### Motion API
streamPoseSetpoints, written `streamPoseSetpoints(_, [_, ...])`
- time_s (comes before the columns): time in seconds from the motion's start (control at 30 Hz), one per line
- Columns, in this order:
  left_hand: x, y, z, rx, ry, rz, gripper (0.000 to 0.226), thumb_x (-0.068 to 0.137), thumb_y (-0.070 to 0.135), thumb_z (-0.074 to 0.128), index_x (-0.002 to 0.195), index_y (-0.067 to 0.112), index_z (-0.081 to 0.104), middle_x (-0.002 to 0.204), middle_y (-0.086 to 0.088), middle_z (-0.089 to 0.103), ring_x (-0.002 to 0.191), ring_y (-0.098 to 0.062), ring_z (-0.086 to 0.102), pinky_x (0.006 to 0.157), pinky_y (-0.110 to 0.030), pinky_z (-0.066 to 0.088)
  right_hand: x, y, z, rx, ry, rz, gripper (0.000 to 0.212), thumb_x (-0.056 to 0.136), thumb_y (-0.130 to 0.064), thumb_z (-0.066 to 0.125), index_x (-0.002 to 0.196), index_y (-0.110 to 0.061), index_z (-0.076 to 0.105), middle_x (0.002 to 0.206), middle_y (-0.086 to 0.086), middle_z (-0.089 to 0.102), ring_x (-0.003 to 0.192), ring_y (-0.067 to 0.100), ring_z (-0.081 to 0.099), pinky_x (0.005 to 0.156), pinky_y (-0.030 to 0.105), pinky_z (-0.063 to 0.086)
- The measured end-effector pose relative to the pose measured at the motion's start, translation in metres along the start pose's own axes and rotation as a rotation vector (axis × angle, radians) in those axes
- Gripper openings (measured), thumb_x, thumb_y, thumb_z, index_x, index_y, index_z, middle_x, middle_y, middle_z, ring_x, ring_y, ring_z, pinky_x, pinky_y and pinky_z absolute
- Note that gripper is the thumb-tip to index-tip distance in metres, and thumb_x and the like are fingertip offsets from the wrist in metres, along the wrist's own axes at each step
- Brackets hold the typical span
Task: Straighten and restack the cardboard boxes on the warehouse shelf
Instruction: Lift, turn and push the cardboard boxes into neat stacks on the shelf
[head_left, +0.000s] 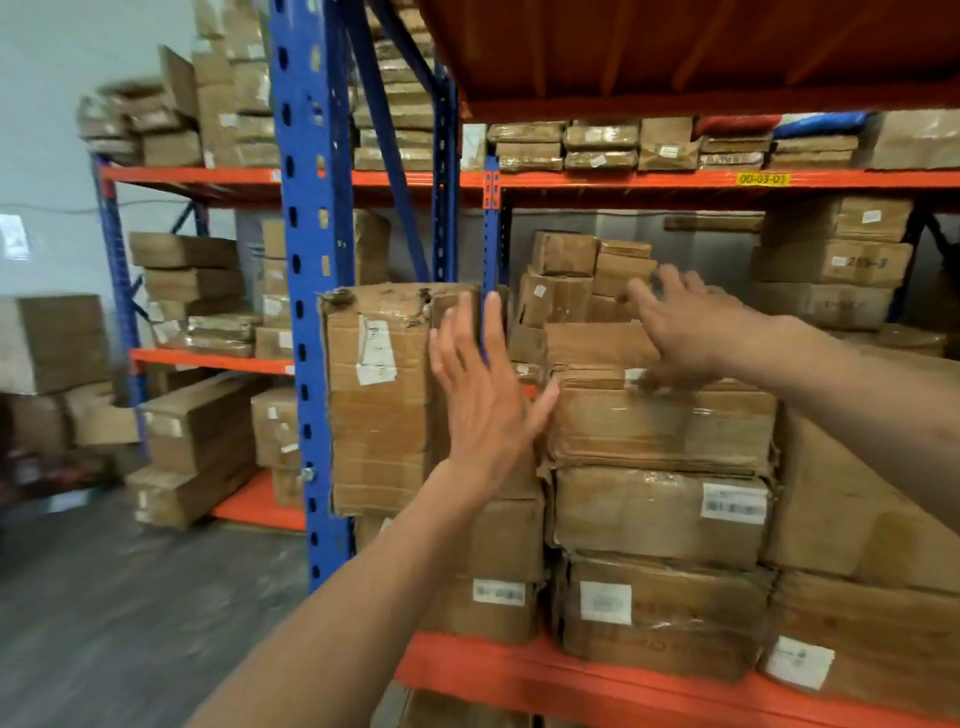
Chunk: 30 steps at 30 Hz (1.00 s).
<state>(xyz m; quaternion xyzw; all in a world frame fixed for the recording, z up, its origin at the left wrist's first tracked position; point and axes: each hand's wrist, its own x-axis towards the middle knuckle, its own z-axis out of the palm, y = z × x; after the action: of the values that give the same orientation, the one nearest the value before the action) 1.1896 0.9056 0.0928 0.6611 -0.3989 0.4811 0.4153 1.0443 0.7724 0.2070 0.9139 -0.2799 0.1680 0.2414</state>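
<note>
A tall, battered cardboard box (379, 400) with white labels stands upright at the left end of the shelf, beside the blue upright (311, 291). My left hand (483, 389) is spread flat, fingers apart, against the box's right side. To the right, a stack of flat taped boxes (660, 499) rests on the orange shelf beam (597, 680). My right hand (685, 332) lies open, fingers splayed, on the top flat box (597, 345) of that stack. Neither hand grips anything.
Smaller boxes (587, 275) are piled behind the stack. Large boxes (857, 493) fill the shelf's right side. Another shelf level above (675, 179) holds flat packages. A neighbouring rack on the left carries more boxes (192, 280). Grey floor (130, 597) lies at lower left.
</note>
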Motion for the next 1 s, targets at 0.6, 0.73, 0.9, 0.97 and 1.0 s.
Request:
streamPoseSetpoints(0.6, [-0.072,-0.094,-0.043,0.142,-0.314,-0.575,0.142,0.049,0.049,0.090,0.150,0.000,0.002,0.130,-0.026,0.036,0.115,-0.042,0.041,0.104,-0.050,0.037,0.039,-0.191,-0.076,-0.171,0.081,-0.592,0.101,0.070,-0.033,0.085,0.149,-0.032,0.022,0.153,0.017,0.017,0.121,0.041,0.044,0.094,0.051,0.048])
streamPoseSetpoints(0.73, [-0.049,-0.099,-0.050,0.245,-0.433,-0.169,0.136,0.048,0.047,0.092,0.149,0.004,0.011,0.133,-0.024,0.037,0.116,-0.039,0.042,0.102,-0.047,0.037,0.020,-0.130,-0.023,0.017,0.148,-0.387,0.122,0.046,-0.046,0.093,0.143,-0.034,0.020,0.144,0.014,0.017,0.121,0.043,0.040,0.089,0.055,0.048])
streamPoseSetpoints(0.9, [-0.030,-0.113,-0.063,0.352,-0.479,0.063,0.136,0.047,0.049,0.092,0.149,0.002,0.016,0.135,-0.030,0.038,0.118,-0.045,0.041,0.102,-0.054,0.037,0.007,-0.118,0.017,0.191,0.269,-0.268,0.123,0.047,-0.050,0.090,0.146,-0.034,0.018,0.153,0.018,0.010,0.130,0.048,0.033,0.087,0.055,0.050])
streamPoseSetpoints(0.97, [-0.029,-0.119,-0.065,0.352,-0.497,0.077,0.136,0.047,0.050,0.091,0.149,0.002,0.016,0.136,-0.029,0.037,0.118,-0.045,0.041,0.102,-0.056,0.038,0.011,-0.121,0.020,0.180,0.294,-0.253,0.125,0.046,-0.052,0.089,0.147,-0.034,0.016,0.154,0.019,0.010,0.129,0.049,0.034,0.087,0.055,0.050])
streamPoseSetpoints(1.0, [-0.028,-0.121,-0.065,0.351,-0.504,0.083,0.135,0.047,0.051,0.090,0.149,0.002,0.016,0.135,-0.028,0.037,0.117,-0.044,0.041,0.102,-0.056,0.039,0.014,-0.121,0.022,0.180,0.309,-0.258,0.126,0.046,-0.053,0.089,0.146,-0.034,0.016,0.154,0.019,0.010,0.129,0.050,0.035,0.086,0.056,0.050])
